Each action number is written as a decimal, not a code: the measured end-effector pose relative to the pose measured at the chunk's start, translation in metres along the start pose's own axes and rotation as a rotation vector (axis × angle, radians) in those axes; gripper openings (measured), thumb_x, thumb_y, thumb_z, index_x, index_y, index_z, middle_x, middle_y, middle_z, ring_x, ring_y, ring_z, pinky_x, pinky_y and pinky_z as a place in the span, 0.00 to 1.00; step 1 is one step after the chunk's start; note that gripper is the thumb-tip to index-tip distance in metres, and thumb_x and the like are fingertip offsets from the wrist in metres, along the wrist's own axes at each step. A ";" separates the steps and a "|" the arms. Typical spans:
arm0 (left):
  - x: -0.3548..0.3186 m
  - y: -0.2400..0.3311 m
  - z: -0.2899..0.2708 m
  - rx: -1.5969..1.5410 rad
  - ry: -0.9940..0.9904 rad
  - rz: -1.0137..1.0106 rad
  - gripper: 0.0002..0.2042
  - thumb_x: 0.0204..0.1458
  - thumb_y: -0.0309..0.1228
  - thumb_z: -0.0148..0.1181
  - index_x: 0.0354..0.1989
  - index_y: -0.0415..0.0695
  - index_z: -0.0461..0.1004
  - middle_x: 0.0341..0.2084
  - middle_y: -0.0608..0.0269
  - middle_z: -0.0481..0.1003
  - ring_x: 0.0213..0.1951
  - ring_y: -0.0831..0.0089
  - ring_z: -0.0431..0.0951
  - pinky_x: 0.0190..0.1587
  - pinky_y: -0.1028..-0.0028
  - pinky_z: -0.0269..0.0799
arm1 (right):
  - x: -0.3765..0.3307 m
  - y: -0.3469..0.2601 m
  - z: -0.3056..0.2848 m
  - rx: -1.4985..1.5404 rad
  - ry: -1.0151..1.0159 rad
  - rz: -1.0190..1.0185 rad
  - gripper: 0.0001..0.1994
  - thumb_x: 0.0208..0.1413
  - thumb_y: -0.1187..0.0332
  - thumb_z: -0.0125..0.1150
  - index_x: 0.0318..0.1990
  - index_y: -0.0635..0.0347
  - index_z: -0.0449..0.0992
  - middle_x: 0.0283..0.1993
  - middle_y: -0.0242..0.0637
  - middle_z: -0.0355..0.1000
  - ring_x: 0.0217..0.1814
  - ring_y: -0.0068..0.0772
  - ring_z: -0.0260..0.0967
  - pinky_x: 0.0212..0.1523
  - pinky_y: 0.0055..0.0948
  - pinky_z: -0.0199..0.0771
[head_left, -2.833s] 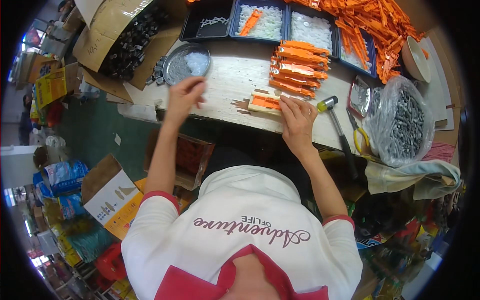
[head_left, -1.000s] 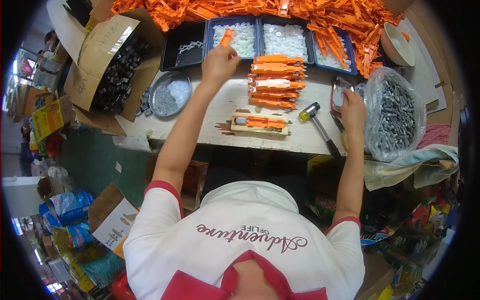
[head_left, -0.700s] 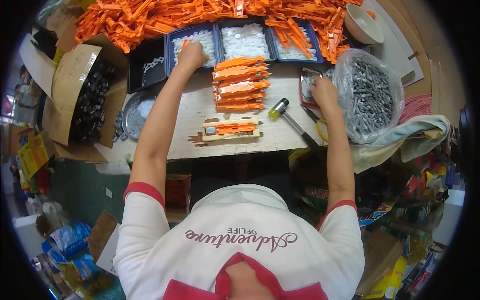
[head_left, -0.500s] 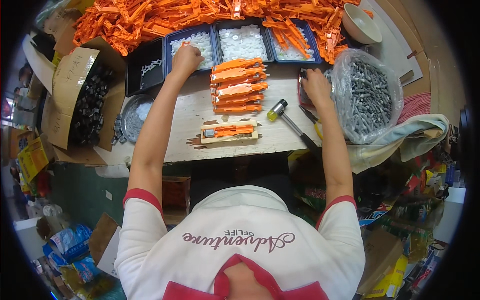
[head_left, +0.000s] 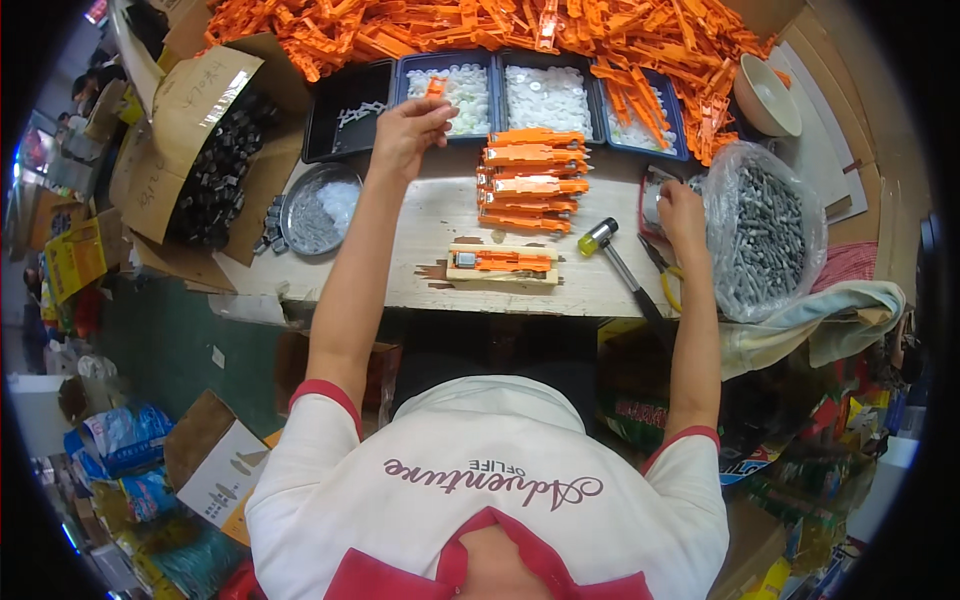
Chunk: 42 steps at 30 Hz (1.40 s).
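Observation:
My left hand is above the near left edge of a blue bin of small white plastic pieces. Its fingers are pinched together, and whatever is between them is too small to make out. At the right, my right hand is closed at a small red-rimmed tray; its fingertips are partly hidden. Between the hands lies a stack of orange plastic assemblies. Nearer me, a wooden fixture holds one orange plastic body with a grey block at its left end.
A yellow-headed hammer and yellow-handled pliers lie right of the fixture. Grey parts fill a plastic bag. Leftward stand a round metal dish and a carton of black parts. Orange pieces are heaped behind the bins.
The whole view has shifted, so the table appears further right. My left hand has drawn back from inside the white-piece bin to its near edge. My right hand stays by the small tray.

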<state>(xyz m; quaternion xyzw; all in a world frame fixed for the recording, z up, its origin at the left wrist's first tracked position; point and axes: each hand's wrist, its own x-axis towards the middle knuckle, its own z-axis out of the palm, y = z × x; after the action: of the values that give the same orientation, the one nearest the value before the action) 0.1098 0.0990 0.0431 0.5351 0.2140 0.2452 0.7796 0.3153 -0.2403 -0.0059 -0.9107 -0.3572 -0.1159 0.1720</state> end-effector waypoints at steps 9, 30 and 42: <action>-0.115 -0.041 0.036 -0.439 -0.015 -0.196 0.07 0.49 0.19 0.54 0.36 0.33 0.70 0.30 0.54 0.74 0.28 0.71 0.76 0.30 0.73 0.77 | -0.042 -0.154 -0.044 1.187 -0.287 -0.073 0.04 0.54 0.76 0.52 0.36 0.63 0.71 0.33 0.30 0.70 0.27 0.16 0.65 0.27 0.14 0.63; -0.158 -0.045 0.039 -0.115 -0.110 -0.028 0.11 0.48 0.18 0.54 0.41 0.33 0.70 0.30 0.57 0.73 0.30 0.72 0.76 0.35 0.74 0.76 | -0.055 -0.203 -0.013 0.922 -0.133 -0.409 0.03 0.50 0.78 0.55 0.33 0.64 0.70 0.30 0.34 0.67 0.30 0.24 0.65 0.30 0.21 0.64; -0.167 -0.060 0.031 -0.220 -0.043 -0.004 0.11 0.50 0.21 0.53 0.42 0.34 0.71 0.24 0.58 0.73 0.24 0.74 0.74 0.27 0.77 0.74 | -0.067 -0.214 -0.005 1.017 -0.110 -0.296 0.02 0.50 0.77 0.54 0.32 0.63 0.69 0.29 0.34 0.65 0.28 0.25 0.60 0.28 0.22 0.60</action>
<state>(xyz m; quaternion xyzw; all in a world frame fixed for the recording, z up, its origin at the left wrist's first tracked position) 0.0064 -0.0443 0.0093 0.4509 0.1702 0.2541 0.8386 0.1189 -0.1369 0.0257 -0.6570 -0.5012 0.0967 0.5548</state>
